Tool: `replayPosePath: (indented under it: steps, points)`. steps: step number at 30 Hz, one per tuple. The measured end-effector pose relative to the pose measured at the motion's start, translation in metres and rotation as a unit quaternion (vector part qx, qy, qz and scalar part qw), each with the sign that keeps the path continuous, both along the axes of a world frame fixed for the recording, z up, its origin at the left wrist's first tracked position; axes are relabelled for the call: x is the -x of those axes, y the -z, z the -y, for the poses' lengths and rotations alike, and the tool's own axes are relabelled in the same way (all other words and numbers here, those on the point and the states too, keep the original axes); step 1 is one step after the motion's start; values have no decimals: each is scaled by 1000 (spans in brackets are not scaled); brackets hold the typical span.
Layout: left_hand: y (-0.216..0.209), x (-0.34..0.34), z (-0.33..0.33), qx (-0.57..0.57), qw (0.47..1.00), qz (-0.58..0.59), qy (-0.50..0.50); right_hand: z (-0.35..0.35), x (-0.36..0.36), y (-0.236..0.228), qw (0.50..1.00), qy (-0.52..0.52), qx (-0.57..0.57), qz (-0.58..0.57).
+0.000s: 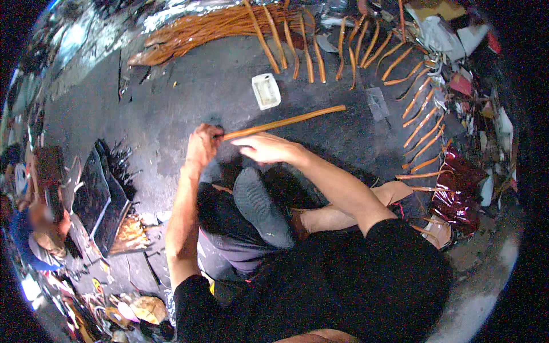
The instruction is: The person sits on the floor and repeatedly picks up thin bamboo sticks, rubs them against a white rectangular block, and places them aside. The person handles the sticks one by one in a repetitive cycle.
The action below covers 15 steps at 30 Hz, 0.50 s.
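Note:
In front of my crossed legs, a long, straight orange-brown stick (286, 121) slants up to the right. My left hand (203, 147) is closed around its left end, where a small dark bit shows at the fingers; what that is I cannot make out. Just below the stick is my right hand (266, 148), fingers stretched out toward the left hand, close to the stick; whether they touch it is unclear. Beyond the stick stands a small white rectangular tray (266, 91) holding something pale.
A big bundle of thin orange-brown strands (211, 31) lies at the far side. Many similar pieces (423, 104) fan out along the far and right edges. On the left are a dark panel (94, 194) and black-tipped sticks (123, 166). Another person (43, 234) sits at far left.

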<state>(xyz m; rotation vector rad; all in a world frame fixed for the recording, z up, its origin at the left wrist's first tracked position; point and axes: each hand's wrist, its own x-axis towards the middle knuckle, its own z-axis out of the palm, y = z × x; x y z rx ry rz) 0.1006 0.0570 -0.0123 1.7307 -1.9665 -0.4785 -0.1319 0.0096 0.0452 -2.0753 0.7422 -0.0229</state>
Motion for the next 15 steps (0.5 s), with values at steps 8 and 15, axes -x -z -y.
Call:
replayPosePath:
  steps: [8, 15]
  points:
    - [-26, 16, -5, -157, 984, 55, 59, -8, 186, -38, 955, 280, -93, -28]
    - [-185, 42, 26, -328, 804, -486, 104, -3, 229, -30, 906, 372, -158, 125]
